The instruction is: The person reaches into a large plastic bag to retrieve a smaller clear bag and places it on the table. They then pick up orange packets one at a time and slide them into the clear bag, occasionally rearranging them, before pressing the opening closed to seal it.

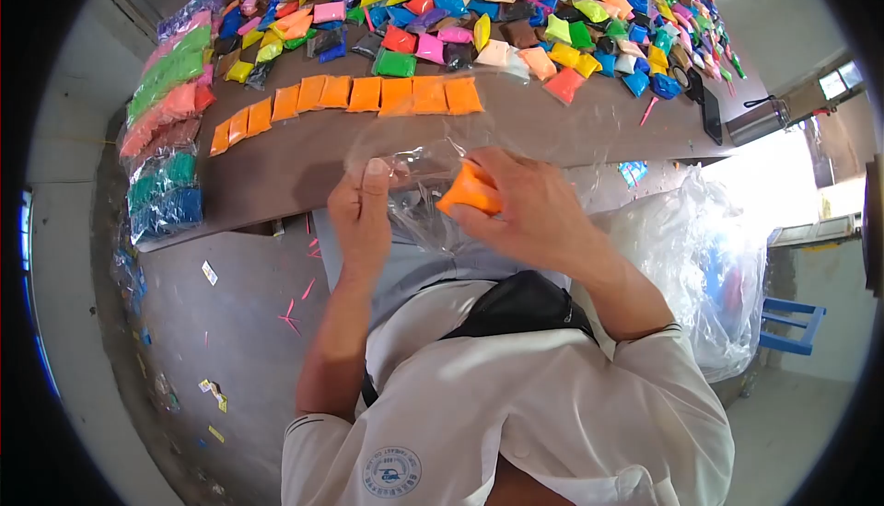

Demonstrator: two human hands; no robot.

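Observation:
My left hand (pixel 362 207) is closed on the edge of a clear plastic bag (pixel 422 207), its thumb on top. My right hand (pixel 534 207) grips a small orange packet (pixel 471 193) between thumb and fingers, right at the bag's side. The bag hangs between both hands, above my lap at the table's near edge. Beyond them on the brown table (pixel 295 165), a curved row of flat orange packets (pixel 366 94) lies side by side.
A large heap of small coloured packets (pixel 451 32) covers the table's far part. Long filled clear bags (pixel 166 184) lie along the left edge. A dark phone-like object (pixel 710 115) and a metal cup (pixel 757 122) are at right. A big clear plastic sack (pixel 709 276) stands beside me.

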